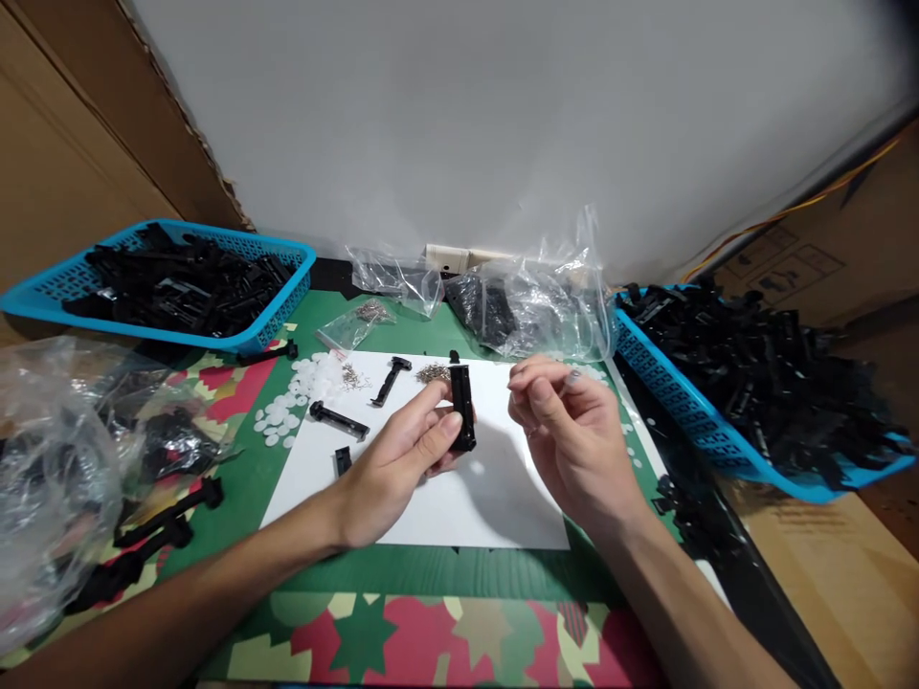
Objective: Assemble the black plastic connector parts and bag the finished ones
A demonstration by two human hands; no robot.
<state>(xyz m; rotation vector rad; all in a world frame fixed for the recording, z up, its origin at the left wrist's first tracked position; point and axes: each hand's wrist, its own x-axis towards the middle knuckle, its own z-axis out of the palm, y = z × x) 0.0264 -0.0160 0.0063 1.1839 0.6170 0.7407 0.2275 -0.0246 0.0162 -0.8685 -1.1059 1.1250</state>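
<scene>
My left hand point(409, 440) is closed around a long black plastic part point(463, 407), held nearly upright above a white sheet of paper point(503, 507). To its right, my right hand point(567, 421) is raised with thumb and fingers pinched together; whatever is between the fingertips is too small to make out. Similar black parts lie on the paper, one beside the left wrist point(343, 460), another farther left point(339, 421) and a third toward the back point(392, 381). Small metal pins sit in two piles, one point(351, 377) behind the parts and one point(433, 372) behind my left hand.
Blue baskets heaped with black parts stand at left point(251, 335) and right point(689, 411). White plastic discs point(280, 411) are scattered left of the paper. Clear bags point(546, 306) lie at the back by the wall. More black parts point(172, 512) and plastic bags point(50, 478) are at left.
</scene>
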